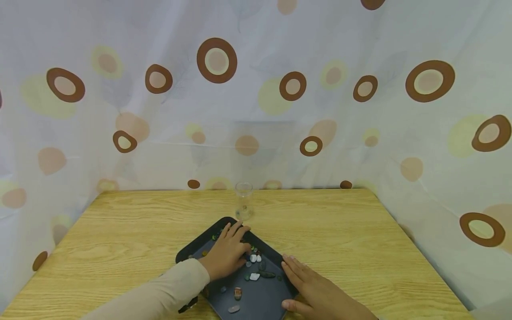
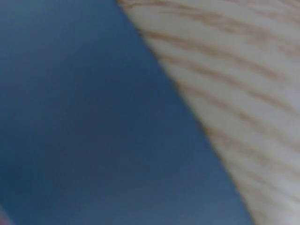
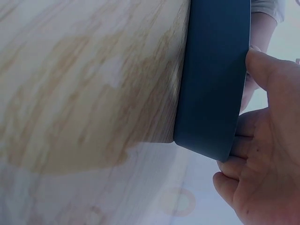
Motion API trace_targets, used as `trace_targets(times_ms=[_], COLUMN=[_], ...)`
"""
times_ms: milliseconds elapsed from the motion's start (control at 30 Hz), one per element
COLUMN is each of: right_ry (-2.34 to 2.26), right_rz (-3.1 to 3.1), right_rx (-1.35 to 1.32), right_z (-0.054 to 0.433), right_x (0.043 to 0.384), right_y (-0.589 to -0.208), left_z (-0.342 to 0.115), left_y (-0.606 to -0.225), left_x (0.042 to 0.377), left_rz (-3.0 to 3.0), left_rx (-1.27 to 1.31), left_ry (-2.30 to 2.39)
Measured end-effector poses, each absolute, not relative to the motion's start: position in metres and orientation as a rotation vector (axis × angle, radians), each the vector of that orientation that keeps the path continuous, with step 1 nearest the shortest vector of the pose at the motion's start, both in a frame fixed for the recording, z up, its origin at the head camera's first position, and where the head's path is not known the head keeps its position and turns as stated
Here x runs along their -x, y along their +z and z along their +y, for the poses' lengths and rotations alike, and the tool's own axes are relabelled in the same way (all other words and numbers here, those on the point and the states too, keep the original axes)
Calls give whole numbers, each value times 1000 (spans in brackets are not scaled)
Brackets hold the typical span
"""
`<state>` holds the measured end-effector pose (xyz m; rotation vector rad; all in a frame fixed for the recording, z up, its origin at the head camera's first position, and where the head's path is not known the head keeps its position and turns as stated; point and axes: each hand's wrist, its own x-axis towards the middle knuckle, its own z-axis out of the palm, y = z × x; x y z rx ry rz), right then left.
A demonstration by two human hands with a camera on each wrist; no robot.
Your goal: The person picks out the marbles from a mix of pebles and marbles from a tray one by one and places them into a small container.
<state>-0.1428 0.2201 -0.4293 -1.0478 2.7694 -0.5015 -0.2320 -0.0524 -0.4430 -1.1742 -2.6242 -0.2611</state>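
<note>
A dark tray (image 1: 264, 302) sits at an angle on the table, scattered with small stones. My left hand (image 1: 226, 255) reaches over its far part, fingers spread and extended, hiding some of the stones beneath. Near its thumb lie white stones (image 1: 255, 258) and a long dark green stone (image 1: 267, 274). A reddish-brown stone (image 1: 238, 293) and a pale elongated stone (image 1: 234, 309) lie closer to me. My right hand (image 1: 316, 284) rests along the tray's right rim with straight fingers, thumb apart. In the right wrist view, its fingertips and thumb touch the rim above the tray wall (image 3: 213, 75).
A clear glass (image 1: 244, 200) stands upright just beyond the tray's far corner. The wooden table (image 1: 352, 235) extends to both sides. Behind it hangs a white curtain (image 1: 256, 102) with brown ring patterns. The left wrist view shows only blurred tray wall (image 2: 93, 117) and tabletop.
</note>
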Motion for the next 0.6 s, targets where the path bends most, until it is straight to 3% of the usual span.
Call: trace_targets(times_ms=[600], right_ry=[-486], right_rz=[2796], right_rx=[1032], right_z=[220], right_x=[143], right_y=[-430], left_z=[-51], left_y=[-383], left_x=[261], left_rz=[-2458], left_rx=[1091], left_ry=[-585])
